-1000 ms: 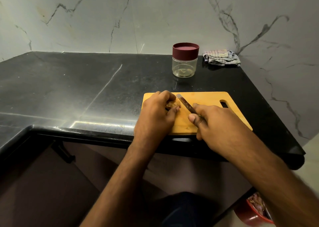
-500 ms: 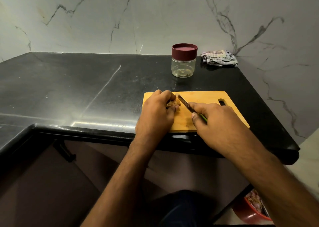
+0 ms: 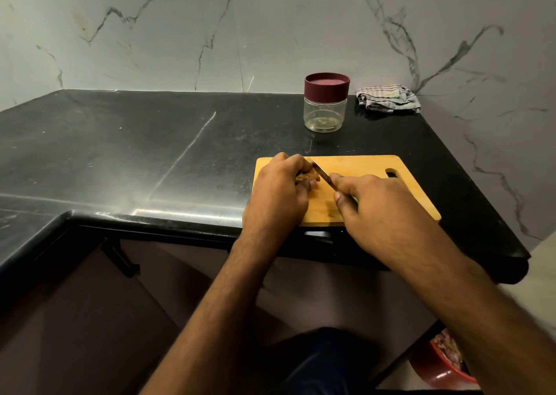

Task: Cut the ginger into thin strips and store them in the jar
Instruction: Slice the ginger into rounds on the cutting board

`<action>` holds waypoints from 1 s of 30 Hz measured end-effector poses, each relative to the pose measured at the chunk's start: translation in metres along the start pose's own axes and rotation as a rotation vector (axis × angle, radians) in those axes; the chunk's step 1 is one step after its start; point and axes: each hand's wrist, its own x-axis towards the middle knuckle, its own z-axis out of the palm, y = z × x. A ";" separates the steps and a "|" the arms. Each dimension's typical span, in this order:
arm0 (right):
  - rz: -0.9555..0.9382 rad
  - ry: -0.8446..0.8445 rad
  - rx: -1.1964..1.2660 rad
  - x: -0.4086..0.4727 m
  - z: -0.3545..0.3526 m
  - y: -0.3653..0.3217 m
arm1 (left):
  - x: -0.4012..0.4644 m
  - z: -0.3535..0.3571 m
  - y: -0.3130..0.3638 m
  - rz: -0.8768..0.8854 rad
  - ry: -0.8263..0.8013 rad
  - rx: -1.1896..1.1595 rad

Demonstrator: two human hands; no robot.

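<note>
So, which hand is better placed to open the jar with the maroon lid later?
Left hand: it only holds the ginger piece, easily released. The right hand grips the knife. The clear plastic jar stands behind both.

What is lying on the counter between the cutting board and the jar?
Nothing: the head view shows only bare black counter between the cutting board and the closed jar. The folded cloth lies off to the right.
</note>
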 end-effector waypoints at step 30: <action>-0.011 -0.007 0.084 0.005 0.005 0.005 | -0.003 0.005 -0.002 0.083 0.073 0.077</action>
